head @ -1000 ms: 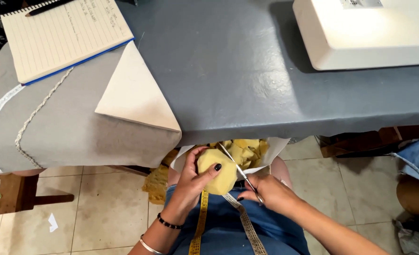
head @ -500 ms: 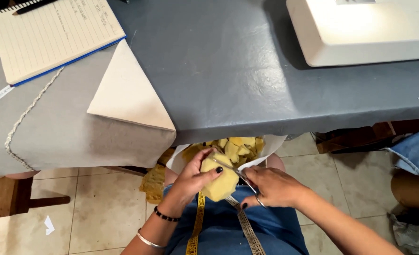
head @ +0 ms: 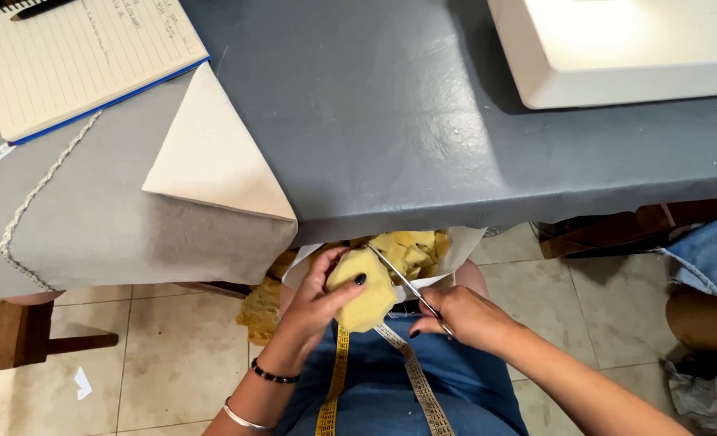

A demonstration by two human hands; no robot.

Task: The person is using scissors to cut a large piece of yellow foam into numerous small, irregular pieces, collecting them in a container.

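Down in the lap, the left hand [head: 314,303] pinches a rounded yellow fabric piece [head: 364,291], thumb pressed on its face, fingers curled behind. The right hand [head: 463,316] is closed around the handles of slim scissors [head: 407,287], blades angled up-left along the piece's upper right edge. Just behind sit more yellow scraps [head: 411,246] on a white sheet [head: 463,242], right below the grey table [head: 423,129] edge. A yellow measuring tape [head: 334,379] drapes over the blue clothing. On the table: a lined notebook [head: 84,56] with blue edging at top left, a pen [head: 39,8] on it, folded cream cloth [head: 213,161], grey cloth [head: 100,226] with a stitched line, and a white sewing machine base [head: 625,48] at top right.
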